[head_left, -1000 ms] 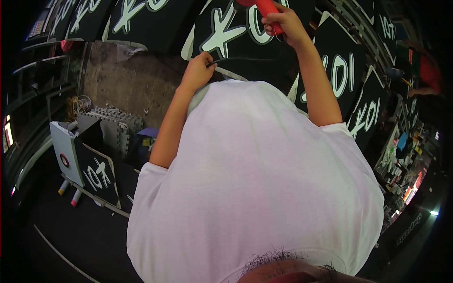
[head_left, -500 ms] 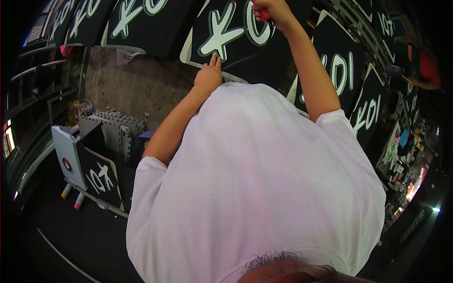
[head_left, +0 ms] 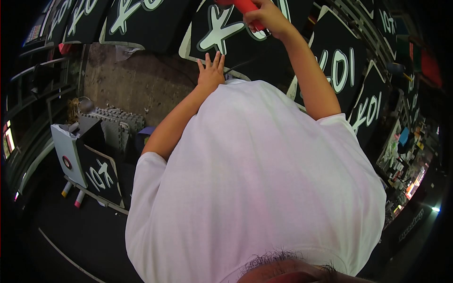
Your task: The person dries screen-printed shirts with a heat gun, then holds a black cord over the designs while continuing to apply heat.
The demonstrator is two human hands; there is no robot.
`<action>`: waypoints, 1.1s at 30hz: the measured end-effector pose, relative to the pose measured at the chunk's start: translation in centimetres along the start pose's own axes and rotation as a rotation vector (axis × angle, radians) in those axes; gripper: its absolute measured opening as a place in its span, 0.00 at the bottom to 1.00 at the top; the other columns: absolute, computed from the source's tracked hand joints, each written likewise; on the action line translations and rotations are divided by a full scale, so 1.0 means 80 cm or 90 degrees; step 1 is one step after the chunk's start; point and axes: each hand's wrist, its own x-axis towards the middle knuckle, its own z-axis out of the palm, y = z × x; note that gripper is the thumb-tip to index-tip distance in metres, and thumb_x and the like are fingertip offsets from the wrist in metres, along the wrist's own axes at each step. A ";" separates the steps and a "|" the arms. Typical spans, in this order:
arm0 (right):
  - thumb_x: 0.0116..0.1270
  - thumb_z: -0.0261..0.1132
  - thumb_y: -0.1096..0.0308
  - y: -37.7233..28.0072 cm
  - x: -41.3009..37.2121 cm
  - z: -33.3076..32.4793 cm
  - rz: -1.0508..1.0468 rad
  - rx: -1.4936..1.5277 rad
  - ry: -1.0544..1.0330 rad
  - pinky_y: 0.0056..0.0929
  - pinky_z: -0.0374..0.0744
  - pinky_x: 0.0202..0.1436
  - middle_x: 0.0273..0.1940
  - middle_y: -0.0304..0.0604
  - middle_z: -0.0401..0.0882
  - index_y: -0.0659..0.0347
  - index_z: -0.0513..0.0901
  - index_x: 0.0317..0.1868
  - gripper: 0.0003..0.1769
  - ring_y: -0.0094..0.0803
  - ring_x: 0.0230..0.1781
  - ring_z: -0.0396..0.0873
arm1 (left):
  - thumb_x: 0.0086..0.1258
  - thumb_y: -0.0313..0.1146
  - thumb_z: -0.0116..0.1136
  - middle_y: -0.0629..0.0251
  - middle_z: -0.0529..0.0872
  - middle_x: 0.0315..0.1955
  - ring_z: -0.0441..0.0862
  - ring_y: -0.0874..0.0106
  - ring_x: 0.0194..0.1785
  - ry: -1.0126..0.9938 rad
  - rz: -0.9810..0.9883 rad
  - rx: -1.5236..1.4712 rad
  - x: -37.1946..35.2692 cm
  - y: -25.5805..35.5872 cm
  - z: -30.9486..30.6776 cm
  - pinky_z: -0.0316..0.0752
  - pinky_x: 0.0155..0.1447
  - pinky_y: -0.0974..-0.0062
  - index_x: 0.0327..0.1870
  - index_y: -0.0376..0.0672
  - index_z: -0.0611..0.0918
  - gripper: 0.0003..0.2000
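Our left hand (head_left: 211, 70), no longer pinching, now presses spread on the sign (head_left: 222, 30), steadying it; right hand (head_left: 266, 16) grips the red tool (head_left: 243, 5).

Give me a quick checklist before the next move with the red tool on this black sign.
1. Grip: right hand closed around red tool: ok.
2. Bracing: left hand flat, fingers spread, on black sign near its lower edge: ok.
3. Left hand apart from the tool: ok.
4. Tool tip touching the sign: cannot tell, cut off at the frame top.
5. Sign's near edge: cannot tell, white shirt hides it.
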 end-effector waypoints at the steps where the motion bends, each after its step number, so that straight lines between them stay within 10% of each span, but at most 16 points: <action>1: 0.54 0.64 0.81 -0.001 -0.005 0.006 -0.017 -0.028 -0.005 0.26 0.77 0.21 0.27 0.42 0.78 0.64 0.73 0.74 0.42 0.27 0.18 0.78 | 0.78 0.39 0.41 0.67 0.51 0.86 0.50 0.44 0.85 -0.001 -0.003 0.008 0.000 0.001 0.001 0.42 0.80 0.28 0.86 0.51 0.55 0.34; 11: 0.52 0.68 0.76 0.021 0.001 0.015 -0.045 -0.120 0.013 0.28 0.81 0.26 0.30 0.41 0.80 0.68 0.81 0.61 0.31 0.27 0.22 0.81 | 0.78 0.39 0.43 0.66 0.52 0.86 0.51 0.44 0.85 0.042 -0.018 0.016 -0.003 0.005 0.010 0.41 0.80 0.26 0.86 0.48 0.55 0.34; 13: 0.53 0.64 0.81 0.006 -0.006 0.009 0.013 -0.023 -0.006 0.27 0.78 0.22 0.28 0.43 0.79 0.64 0.72 0.76 0.43 0.28 0.18 0.78 | 0.78 0.38 0.44 0.65 0.51 0.86 0.50 0.43 0.85 0.056 -0.035 0.021 -0.006 0.009 0.006 0.40 0.80 0.26 0.86 0.47 0.55 0.35; 20: 0.53 0.64 0.80 0.009 -0.001 -0.005 0.094 0.133 -0.018 0.27 0.77 0.22 0.28 0.42 0.80 0.63 0.71 0.76 0.44 0.27 0.18 0.78 | 0.78 0.38 0.45 0.65 0.50 0.86 0.48 0.43 0.86 0.024 -0.039 0.009 -0.005 0.008 -0.007 0.38 0.80 0.26 0.86 0.46 0.54 0.35; 22: 0.52 0.68 0.76 0.020 -0.004 -0.001 -0.032 -0.087 -0.018 0.28 0.82 0.26 0.30 0.42 0.80 0.68 0.81 0.60 0.31 0.27 0.21 0.80 | 0.78 0.39 0.45 0.65 0.51 0.86 0.48 0.43 0.86 0.026 -0.041 -0.003 -0.004 0.010 -0.007 0.37 0.80 0.26 0.86 0.46 0.54 0.35; 33: 0.56 0.67 0.75 0.031 0.006 0.005 -0.084 -0.016 -0.017 0.26 0.80 0.27 0.30 0.41 0.80 0.66 0.78 0.66 0.33 0.25 0.22 0.78 | 0.78 0.39 0.44 0.66 0.50 0.86 0.46 0.44 0.86 0.011 -0.048 -0.002 -0.005 0.011 -0.011 0.38 0.80 0.26 0.86 0.47 0.54 0.35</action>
